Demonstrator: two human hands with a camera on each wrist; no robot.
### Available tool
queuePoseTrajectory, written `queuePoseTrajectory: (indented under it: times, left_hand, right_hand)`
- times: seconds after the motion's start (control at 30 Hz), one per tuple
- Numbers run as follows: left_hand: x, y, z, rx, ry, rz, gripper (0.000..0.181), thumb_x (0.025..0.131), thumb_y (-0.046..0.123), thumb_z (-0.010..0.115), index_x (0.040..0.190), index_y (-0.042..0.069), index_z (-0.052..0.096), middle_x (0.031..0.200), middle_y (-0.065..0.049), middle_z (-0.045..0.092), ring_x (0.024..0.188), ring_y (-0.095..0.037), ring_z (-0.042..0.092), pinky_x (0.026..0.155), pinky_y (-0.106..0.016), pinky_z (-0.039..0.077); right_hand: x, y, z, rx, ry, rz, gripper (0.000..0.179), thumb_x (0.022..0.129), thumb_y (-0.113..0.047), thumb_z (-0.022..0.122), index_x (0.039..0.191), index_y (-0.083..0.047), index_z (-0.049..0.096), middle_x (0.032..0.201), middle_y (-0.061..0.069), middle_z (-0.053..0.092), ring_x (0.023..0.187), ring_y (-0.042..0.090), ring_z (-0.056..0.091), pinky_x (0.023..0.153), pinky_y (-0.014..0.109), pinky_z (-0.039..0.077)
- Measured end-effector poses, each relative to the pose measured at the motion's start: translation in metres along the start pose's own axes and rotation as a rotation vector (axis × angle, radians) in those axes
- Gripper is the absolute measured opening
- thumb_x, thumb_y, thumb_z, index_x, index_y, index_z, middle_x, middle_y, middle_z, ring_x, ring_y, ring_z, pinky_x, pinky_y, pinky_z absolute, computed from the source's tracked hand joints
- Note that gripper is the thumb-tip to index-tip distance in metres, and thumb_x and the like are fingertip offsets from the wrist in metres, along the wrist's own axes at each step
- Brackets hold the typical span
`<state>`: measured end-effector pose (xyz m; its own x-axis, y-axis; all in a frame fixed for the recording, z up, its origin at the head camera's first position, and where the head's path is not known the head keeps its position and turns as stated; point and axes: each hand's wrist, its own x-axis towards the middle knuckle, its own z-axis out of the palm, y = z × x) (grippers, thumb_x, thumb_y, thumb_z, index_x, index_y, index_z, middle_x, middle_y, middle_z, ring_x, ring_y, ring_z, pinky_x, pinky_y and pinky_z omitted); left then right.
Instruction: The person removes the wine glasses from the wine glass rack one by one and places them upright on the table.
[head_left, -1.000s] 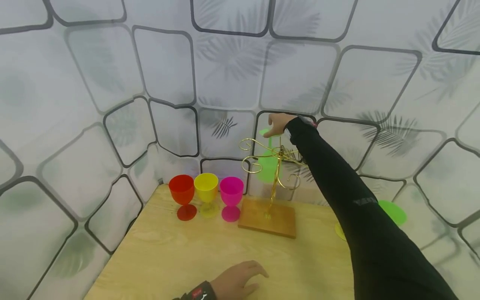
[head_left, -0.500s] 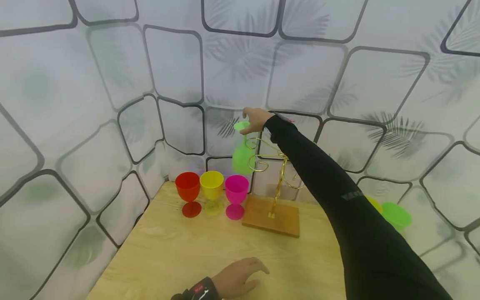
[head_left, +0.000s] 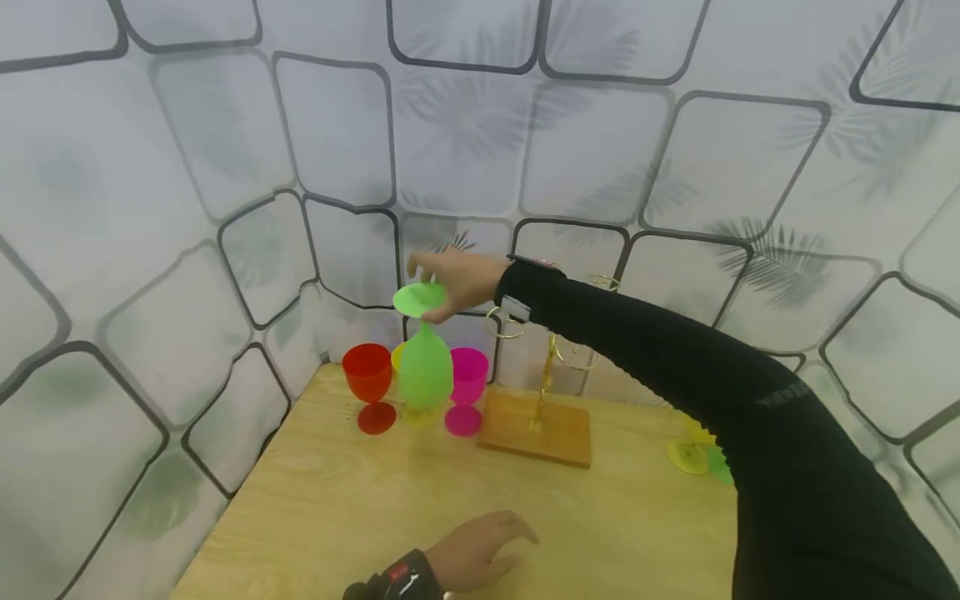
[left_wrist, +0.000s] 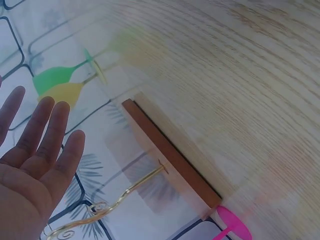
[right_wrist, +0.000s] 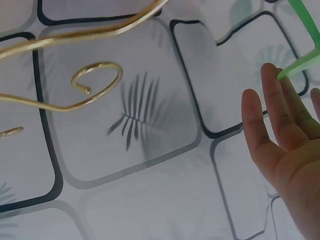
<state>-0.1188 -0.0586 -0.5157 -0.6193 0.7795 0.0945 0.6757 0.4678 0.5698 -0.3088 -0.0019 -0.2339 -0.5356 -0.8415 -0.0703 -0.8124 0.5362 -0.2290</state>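
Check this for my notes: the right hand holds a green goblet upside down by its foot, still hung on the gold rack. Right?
Not quite. In the head view the right hand holds the green goblet upside down by its foot, but it is off the gold rack, in front of the yellow goblet.

Light plywood table [head_left: 360, 517], set into a corner of patterned wall covering. Standing at the back edge: red goblet [head_left: 368, 388], yellow goblet [head_left: 411, 410] largely hidden, pink goblet [head_left: 466, 392], in a row. Just right of them, a wooden base [head_left: 535, 437] bearing a gold wire rack [head_left: 551, 358]. Far right: another yellow goblet [head_left: 690, 450] and a green one [head_left: 720, 468]. Left hand [head_left: 476, 552] rests flat on the near edge.
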Motion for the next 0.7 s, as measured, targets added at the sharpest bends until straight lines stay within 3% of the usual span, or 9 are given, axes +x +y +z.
queuePoseTrajectory:
  times: [0.2,0.33,0.53,0.7]
  left_hand:
    - [0.004,0.005,0.007,0.037,0.017,0.055,0.026,0.095,0.023,0.053,0.121,0.020,0.058,0.120,0.006,0.059,0.113,-0.007,0.056,0.091,-0.023,0.050]
    - [0.005,0.005,0.009,0.005,0.003,0.068,0.027,0.095,0.021,0.052,0.122,0.019,0.056,0.120,0.005,0.059,0.113,-0.008,0.056,0.092,-0.023,0.050]
    - [0.005,0.005,0.015,-0.016,-0.029,0.034,0.029,0.095,0.020,0.051,0.124,0.021,0.055,0.122,0.006,0.059,0.115,-0.009,0.055,0.095,-0.026,0.049]
    - [0.007,0.007,0.020,-0.019,-0.047,0.003,0.031,0.093,0.021,0.054,0.123,0.022,0.056,0.123,0.007,0.059,0.115,-0.009,0.056,0.093,-0.026,0.050]
  right_hand:
    - [-0.055,-0.021,0.013,0.005,0.022,-0.142,0.059,0.076,-0.029,0.075,0.124,-0.009,0.046,0.118,0.009,0.063,0.107,0.021,0.059,0.092,0.030,0.051]
    - [-0.095,-0.025,0.018,-0.005,0.016,-0.174,0.061,0.074,-0.030,0.076,0.124,-0.010,0.047,0.118,0.006,0.063,0.107,0.019,0.059,0.092,0.029,0.051]
    - [-0.154,-0.013,0.035,-0.042,0.061,-0.222,0.059,0.071,-0.031,0.077,0.120,-0.009,0.050,0.115,0.002,0.061,0.099,0.015,0.058,0.087,0.025,0.052]
    - [-0.209,0.007,0.058,-0.102,0.179,-0.269,0.068,0.064,-0.033,0.080,0.121,-0.011,0.051,0.107,0.000,0.062,0.090,0.013,0.056,0.079,0.026,0.049]
